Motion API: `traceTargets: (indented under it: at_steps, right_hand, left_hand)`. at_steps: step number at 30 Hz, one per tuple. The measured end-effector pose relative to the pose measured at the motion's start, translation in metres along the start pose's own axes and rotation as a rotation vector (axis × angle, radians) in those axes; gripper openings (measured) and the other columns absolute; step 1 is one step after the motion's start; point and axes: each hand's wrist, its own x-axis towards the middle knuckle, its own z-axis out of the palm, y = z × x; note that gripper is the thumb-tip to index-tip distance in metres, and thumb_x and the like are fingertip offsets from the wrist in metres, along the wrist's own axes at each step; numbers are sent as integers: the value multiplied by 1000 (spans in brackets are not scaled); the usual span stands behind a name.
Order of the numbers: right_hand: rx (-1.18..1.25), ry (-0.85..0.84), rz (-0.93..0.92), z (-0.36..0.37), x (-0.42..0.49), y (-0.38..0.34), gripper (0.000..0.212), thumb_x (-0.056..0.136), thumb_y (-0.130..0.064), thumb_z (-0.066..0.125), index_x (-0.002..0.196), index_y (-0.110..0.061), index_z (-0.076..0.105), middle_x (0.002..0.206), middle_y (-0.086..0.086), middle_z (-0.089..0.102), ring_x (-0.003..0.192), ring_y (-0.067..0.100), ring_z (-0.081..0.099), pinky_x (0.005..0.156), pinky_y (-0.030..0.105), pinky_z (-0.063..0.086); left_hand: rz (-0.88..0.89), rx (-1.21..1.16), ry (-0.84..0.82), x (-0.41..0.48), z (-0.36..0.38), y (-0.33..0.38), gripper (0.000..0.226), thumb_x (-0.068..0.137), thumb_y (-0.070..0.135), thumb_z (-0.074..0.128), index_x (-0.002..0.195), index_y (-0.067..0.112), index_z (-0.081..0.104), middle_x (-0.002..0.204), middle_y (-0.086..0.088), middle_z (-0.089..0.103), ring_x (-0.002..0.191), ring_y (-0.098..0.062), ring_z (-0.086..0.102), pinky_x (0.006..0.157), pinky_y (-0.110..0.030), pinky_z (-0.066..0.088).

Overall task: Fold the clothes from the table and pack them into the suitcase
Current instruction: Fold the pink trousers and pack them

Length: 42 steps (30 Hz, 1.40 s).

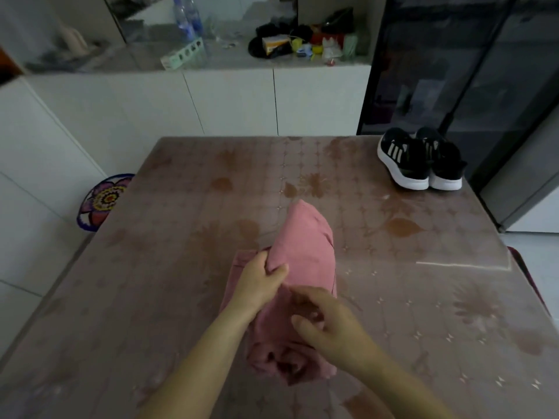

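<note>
Working at the near half of the table point(181, 207), roughly midway between its left and right edges. Gripping a bunched fold of the pink garment point(305, 246) with the left hand point(260, 279), fingers and thumb curled round the cloth, holding that fold up off the tabletop as a rounded hump pointing toward the far edge. Leaving a flatter layer of the same cloth spread on the tabletop under and just left of that hand, and a crumpled end bunched toward the near edge, between the two forearms. Placing the right hand point(329, 325) over the garment's middle, just nearer than and right of the left hand, fingers bent, thumb sticking out leftward; too blurred for telling whether pinching cloth or only touching it. Noting black sneakers point(420, 158) with white soles standing side by side at the far right corner, well apart from the garment. Noting a round floral cushion point(102, 201) beside the left edge, lower than the tabletop. Noting, beyond the far edge, white cabinets point(236, 101) topped by a cluttered counter with clear bottles point(187, 19), and a dark glass-fronted unit point(453, 71) to their right.
</note>
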Motion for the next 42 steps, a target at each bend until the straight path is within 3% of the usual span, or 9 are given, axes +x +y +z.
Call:
traceTargets:
  at_steps: [4,9,14,22,24,27,30,34,42]
  right_hand:
    - [-420,145,-87,3,11,24,56,79,-56,42,130,-35,54,135,-4,49,116,20,49,99,32,42]
    - [-667,-121,-29,10,26,35,81,71,-86,12,144,-52,16,160,-1,-2,146,26,-2,116,44,10]
    - [-779,-289,11,27,36,47,82,64,-84,7,140,-57,-7,152,-1,-31,134,27,-35,115,45,-7]
    - [-792,-358,51,34,45,58,77,71,-83,7,141,-57,-11,151,-2,-29,138,26,-30,112,53,-13]
    - [-836,-255,-44,30,51,58,71,80,-81,14,143,-51,20,158,6,9,144,32,9,113,56,10]
    - [-808,72,-174,12,74,55,46,91,-58,36,120,-29,57,113,0,62,99,26,62,85,43,48]
    - [-851,161,-91,-6,104,46,45,92,-52,36,130,-31,48,127,6,54,108,28,56,90,45,45]
    - [-835,-63,70,-13,128,52,53,99,-49,29,149,-39,12,154,1,24,140,26,21,116,50,10]
    - [-1040,-70,64,-35,112,73,77,76,-67,-3,142,-44,28,126,0,56,117,29,48,107,46,24]
  left_hand:
    - [-90,68,161,3,-21,-44,28,87,18,64,111,6,59,98,-10,65,97,-27,63,73,-27,42]
    - [-64,299,327,-6,-19,-63,61,89,16,58,145,20,33,137,-12,44,118,-34,51,91,-41,44]
    - [39,643,195,2,1,-61,52,94,28,43,143,40,32,157,0,14,141,-32,22,107,-57,30]
    - [-59,749,113,13,20,-83,66,89,63,26,149,41,7,159,1,-9,141,-44,12,104,-64,31]
    - [-44,762,137,14,21,-84,67,87,64,21,149,38,14,160,-4,0,138,-46,21,102,-60,36]
    - [-12,767,138,15,20,-89,70,85,66,18,148,36,20,160,-7,7,136,-48,26,100,-56,40]
    - [19,789,146,17,20,-92,70,86,64,22,148,32,25,159,-11,12,133,-50,29,98,-55,42]
    - [51,787,133,18,18,-92,72,84,63,29,148,29,28,157,-14,16,132,-51,30,97,-55,43]
    - [252,810,-48,22,15,-89,73,82,67,24,148,45,0,157,8,-21,146,-34,-3,113,-45,30]
